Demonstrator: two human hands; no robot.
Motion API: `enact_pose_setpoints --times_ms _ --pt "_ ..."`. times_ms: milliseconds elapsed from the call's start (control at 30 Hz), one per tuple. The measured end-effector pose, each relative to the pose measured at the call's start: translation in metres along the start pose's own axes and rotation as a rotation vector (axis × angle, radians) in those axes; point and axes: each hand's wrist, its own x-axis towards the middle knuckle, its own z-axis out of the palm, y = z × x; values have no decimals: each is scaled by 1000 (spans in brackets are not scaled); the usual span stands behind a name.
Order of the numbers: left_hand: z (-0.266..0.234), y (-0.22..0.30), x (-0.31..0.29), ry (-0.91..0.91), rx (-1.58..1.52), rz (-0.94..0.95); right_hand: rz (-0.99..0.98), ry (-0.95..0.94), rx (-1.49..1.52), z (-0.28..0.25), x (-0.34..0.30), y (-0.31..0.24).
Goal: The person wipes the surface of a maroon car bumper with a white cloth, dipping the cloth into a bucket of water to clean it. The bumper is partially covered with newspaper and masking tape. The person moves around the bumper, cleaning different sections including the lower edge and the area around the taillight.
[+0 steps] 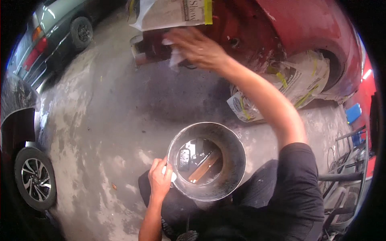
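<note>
1. Right hand [197, 48] is stretched way out, fingers spread flat over a white rag [175, 56], pressing it against the red car [289, 36] low on the body. Palm-flat like that keeps the rag on the panel.
2. Left hand [160, 178] is curled tight around the rim of a metal bucket [231, 160], pinching a bit of white stuff against the rim too. The bucket sits right by the knees, so it's steady and within reach.
3. Inside the bucket there's shallow liquid with a wooden stick [204, 165] lying slanted in it.
4. Newspaper [169, 14] is taped with yellow tape above the rubbed spot, and more paper [281, 84] wraps the wheel, presumably as masking.
5. Around that: stained concrete floor [100, 112], a dark car [60, 28] top left, another wheel [35, 182] lower left.
</note>
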Motion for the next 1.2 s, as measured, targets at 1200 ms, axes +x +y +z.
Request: enact_pose_setpoints --times_ms 1200 --pt "1 -2 -2 -22 -61 -30 35 -585 -497 -136 -159 8"
